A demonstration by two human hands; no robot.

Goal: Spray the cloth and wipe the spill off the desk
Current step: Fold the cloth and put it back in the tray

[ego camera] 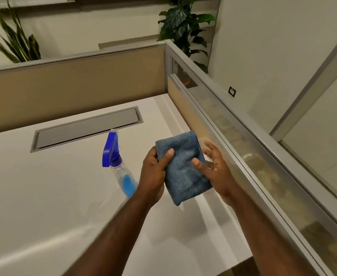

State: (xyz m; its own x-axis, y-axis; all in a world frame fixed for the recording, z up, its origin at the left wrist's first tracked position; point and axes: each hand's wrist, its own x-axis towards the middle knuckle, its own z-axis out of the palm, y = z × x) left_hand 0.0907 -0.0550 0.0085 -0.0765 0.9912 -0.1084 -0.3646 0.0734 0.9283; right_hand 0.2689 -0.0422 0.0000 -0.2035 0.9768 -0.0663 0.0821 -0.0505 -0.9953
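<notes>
We see the left hand [153, 172] gripping the folded blue cloth [183, 168] above the worktop [44, 186] — thumb pressed on top. The right hand [215, 168] is spread open, thumb touching the cloth's edge — the spray bottle [115, 162] stands just left.

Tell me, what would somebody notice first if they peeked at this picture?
Probably the folded blue cloth in the middle, held above the white desk: the left hand grips its edge, and the right hand touches the other side with fingers spread. Next, the spray bottle with the bright blue trigger top, standing on the desk just left of the hands.
</notes>
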